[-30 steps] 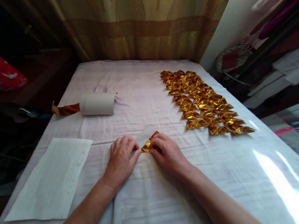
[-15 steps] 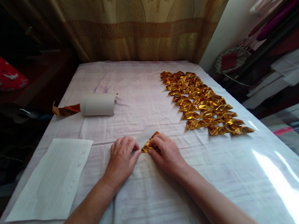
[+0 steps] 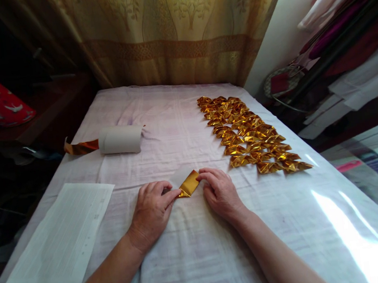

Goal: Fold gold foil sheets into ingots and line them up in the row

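Observation:
A small piece of gold foil paper (image 3: 188, 185), white on its back, lies partly folded on the white cloth of the table (image 3: 194, 258). My left hand (image 3: 152, 210) presses its left corner down with curled fingers. My right hand (image 3: 218, 191) rests just right of the paper, its fingertips on the right edge. Several folded gold pieces (image 3: 249, 133) lie in rows to the right, a short way beyond my right hand.
A white roll (image 3: 120, 139) with a gold foil tail (image 3: 78, 147) lies at the back left. A white printed sheet (image 3: 59, 238) sits at the front left. A curtain (image 3: 171, 35) hangs behind the table, and stacked papers and cloth (image 3: 346, 66) crowd the right.
My right hand has slid right off the gold paper, uncovering more of its gold face. The camera has tilted slightly, so everything sits lower in view.

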Demonstrator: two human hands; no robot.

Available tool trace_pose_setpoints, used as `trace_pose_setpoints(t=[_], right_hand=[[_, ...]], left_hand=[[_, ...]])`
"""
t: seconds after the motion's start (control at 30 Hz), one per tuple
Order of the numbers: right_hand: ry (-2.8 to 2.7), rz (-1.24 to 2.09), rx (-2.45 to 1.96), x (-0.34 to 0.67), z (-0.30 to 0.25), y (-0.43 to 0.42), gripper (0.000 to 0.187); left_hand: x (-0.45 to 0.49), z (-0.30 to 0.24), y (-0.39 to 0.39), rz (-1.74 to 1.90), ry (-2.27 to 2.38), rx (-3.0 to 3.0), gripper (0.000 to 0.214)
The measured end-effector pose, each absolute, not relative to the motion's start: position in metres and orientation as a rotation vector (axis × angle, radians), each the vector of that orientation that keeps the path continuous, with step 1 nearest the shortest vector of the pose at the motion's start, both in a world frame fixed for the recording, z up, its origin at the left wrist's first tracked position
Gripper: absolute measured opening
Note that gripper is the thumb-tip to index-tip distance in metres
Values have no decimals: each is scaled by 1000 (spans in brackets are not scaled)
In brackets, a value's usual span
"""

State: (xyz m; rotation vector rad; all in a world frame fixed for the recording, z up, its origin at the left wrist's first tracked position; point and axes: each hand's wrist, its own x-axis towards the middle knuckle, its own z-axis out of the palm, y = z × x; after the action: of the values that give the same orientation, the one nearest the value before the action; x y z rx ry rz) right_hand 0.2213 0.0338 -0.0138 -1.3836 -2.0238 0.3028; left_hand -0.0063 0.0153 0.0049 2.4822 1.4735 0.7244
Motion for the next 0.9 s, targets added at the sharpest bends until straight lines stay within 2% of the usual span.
trace_pose_setpoints(t=[0.47,0.7,0.9], right_hand=[[-2065,507,-1298,223,-8,32,33],[-2187,168,-1171,218,-7,30,14],[-2272,22,-1106,209,6,23,13]], left_hand=[[-6,15,16,703,1503,2634,15],[-10,8,18,723,1503,2732,19],[-11,1,18,850,1266,2752,27]])
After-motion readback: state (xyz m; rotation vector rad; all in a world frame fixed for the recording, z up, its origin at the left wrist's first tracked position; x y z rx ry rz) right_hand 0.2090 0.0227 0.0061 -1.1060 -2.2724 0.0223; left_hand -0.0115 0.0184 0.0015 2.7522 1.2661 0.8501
